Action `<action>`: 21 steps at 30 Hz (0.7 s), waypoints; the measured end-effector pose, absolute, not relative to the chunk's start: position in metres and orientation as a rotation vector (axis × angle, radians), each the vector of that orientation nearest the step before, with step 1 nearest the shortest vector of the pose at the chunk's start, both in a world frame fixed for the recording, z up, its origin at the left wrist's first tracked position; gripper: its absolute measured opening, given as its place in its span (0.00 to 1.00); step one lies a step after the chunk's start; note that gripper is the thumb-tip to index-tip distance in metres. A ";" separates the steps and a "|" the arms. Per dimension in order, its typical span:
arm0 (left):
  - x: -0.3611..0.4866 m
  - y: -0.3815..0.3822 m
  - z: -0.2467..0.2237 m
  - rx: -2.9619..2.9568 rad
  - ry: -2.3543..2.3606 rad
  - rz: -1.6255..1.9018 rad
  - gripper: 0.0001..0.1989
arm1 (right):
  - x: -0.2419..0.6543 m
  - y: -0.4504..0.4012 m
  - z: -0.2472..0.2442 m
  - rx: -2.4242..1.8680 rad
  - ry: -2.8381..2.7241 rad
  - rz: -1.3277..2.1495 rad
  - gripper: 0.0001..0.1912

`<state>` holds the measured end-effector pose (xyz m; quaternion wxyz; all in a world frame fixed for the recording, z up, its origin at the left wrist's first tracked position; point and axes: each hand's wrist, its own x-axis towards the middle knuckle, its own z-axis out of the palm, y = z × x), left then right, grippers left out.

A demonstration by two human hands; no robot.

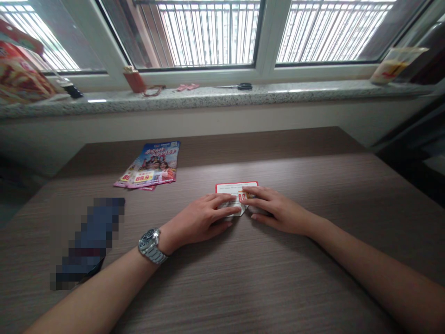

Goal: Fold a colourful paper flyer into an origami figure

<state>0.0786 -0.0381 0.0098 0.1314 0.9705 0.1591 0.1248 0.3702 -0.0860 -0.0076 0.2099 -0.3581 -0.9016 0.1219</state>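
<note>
A small folded sheet of printed paper [229,188], white with a red upper edge, lies flat near the middle of the brown table [194,287]. My left hand [205,215] rests over its left part, fingers stretched out and lying on the paper. From the other side, my right hand [274,211] reaches in with its fingers apart, the fingertips touching the paper's right part. The paper's lower edge slants beneath the fingers, and much of its print is hidden. A metal watch [152,246] sits on my left wrist.
Several colourful flyers [156,162] lie stacked at the back left. A blurred-out dark blue object [92,236] is beside my left forearm. On the stone windowsill [208,95] are scissors [244,86], a red item [135,81], a plastic cup [394,67] and a snack bag [21,74].
</note>
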 end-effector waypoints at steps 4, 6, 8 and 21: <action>0.079 -0.038 0.010 2.792 0.479 0.372 0.17 | 0.370 -0.087 -0.005 -0.988 -2.432 0.424 0.26; 0.078 -0.038 0.010 2.773 0.485 0.366 0.16 | 0.370 -0.087 -0.004 -0.994 -2.364 0.477 0.26; 0.078 -0.038 0.011 2.782 0.474 0.360 0.15 | 0.371 -0.087 -0.004 -1.010 -2.285 0.511 0.27; 0.078 -0.041 0.017 2.832 0.416 0.342 0.19 | 0.371 -0.081 -0.004 -0.972 -2.158 0.650 0.09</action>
